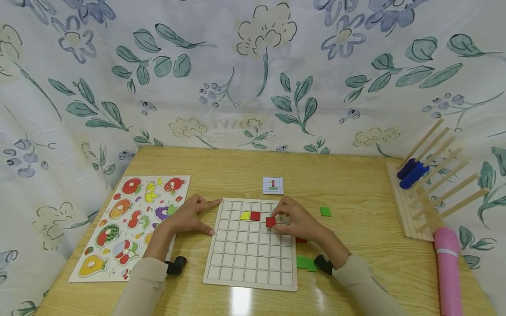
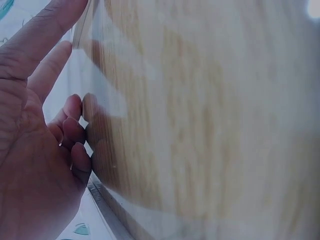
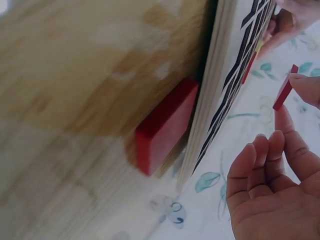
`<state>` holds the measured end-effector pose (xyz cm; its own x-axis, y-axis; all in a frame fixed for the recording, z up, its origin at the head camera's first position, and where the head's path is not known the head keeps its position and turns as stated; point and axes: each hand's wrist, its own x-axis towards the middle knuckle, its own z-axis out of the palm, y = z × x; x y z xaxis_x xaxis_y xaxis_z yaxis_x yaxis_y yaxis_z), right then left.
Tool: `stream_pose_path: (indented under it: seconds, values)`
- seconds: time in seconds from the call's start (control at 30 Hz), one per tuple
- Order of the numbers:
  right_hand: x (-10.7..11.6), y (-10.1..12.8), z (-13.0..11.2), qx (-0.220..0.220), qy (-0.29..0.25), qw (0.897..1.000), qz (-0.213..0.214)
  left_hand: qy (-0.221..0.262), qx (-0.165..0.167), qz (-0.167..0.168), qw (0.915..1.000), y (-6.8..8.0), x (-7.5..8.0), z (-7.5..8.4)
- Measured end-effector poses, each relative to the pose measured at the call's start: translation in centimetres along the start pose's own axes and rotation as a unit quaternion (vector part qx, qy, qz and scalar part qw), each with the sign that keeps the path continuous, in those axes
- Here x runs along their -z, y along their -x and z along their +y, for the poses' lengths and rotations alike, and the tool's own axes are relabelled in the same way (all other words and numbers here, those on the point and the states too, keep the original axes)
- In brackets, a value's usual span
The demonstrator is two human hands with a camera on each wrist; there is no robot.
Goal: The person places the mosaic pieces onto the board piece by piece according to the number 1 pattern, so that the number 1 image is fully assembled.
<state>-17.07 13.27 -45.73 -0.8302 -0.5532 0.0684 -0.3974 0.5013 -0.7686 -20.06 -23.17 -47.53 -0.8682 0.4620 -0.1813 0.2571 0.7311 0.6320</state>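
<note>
A pale wooden grid board (image 1: 237, 263) lies on the table. On its upper rows sit a yellow tile (image 1: 245, 215) with one rounded corner and a red square tile (image 1: 255, 216), side by side. My right hand (image 1: 294, 219) pinches another red square tile (image 3: 286, 90) between thumb and index finger, over the board's upper right part. With thumb and index finger spread, my left hand (image 1: 189, 217) touches the board's left edge. In the left wrist view its last fingers bend against the table. One more red tile (image 3: 167, 130) lies beside the board's right edge, partly under my right wrist in the head view.
Green tiles (image 1: 304, 262) lie right of the board, and a single green tile (image 1: 325, 211) farther up. A small pattern card (image 1: 272, 185) is behind the board. A fruit puzzle (image 1: 130, 228) lies left; a wooden peg rack (image 1: 411, 210) and pink cylinder (image 1: 447, 272) are right.
</note>
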Motion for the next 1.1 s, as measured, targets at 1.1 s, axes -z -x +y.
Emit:
stream_pose_path:
  seconds: [1.1]
  values:
    - [-3.2, -2.9, -2.1, 0.032, 0.134, 0.989, -0.046, 0.001, -0.005, 0.001, 1.0, 0.0, 0.1, 0.0]
